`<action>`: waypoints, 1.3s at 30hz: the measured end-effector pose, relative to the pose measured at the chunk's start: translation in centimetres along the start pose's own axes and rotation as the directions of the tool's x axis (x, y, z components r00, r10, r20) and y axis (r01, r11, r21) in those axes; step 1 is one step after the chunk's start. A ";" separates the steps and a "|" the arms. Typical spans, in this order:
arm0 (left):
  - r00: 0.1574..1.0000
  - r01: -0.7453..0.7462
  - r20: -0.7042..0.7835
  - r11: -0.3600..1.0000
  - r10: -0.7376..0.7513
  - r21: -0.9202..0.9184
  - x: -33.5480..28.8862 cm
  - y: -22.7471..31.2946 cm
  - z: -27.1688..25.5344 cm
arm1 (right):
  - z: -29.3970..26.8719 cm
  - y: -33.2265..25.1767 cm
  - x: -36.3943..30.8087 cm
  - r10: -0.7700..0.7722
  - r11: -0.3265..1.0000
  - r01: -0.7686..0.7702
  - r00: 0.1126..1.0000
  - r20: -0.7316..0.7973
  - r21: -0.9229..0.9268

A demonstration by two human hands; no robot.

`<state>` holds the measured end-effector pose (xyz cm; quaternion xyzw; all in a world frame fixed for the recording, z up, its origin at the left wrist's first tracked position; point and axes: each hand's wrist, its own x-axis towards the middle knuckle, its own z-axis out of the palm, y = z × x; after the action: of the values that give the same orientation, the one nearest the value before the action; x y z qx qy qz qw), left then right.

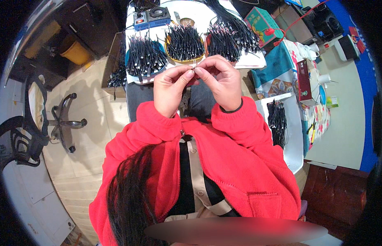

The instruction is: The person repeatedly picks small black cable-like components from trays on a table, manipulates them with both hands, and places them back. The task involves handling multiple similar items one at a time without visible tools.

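Observation:
My left hand [167,89] and my right hand [224,84] meet in front of me at the table's near edge. Thumbs and fingertips of both are pinched together around one tiny item, with a thin pale end poking up between them. The fingers cover most of it, so its kind does not show. Just beyond my hands stand several bunches of short black cables: a left bunch [145,56] in a blue container, a middle bunch [184,43] in a yellow one, and a right bunch [223,44].
A blue device with a round top [153,19] stands at the table's back left, beside a small round tin [186,22]. To my right, a white tray [294,147] holds more black cables [277,121]. An office chair [30,123] and a yellow bin [76,53] are at left.

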<state>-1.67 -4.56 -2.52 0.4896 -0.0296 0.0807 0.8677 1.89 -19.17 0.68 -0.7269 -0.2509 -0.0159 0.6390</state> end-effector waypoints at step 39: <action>0.912 0.397 0.130 0.917 -0.388 -0.048 4.3 -3.1 -1.9 | -20.3 14.9 18.3 -0.131 0.564 -0.160 0.951 -0.279 -0.810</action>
<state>3.01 -4.03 -5.56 0.4571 0.0151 -0.1254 0.8804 29.64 -32.78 -3.10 -0.9307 -0.1051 -0.2390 0.2561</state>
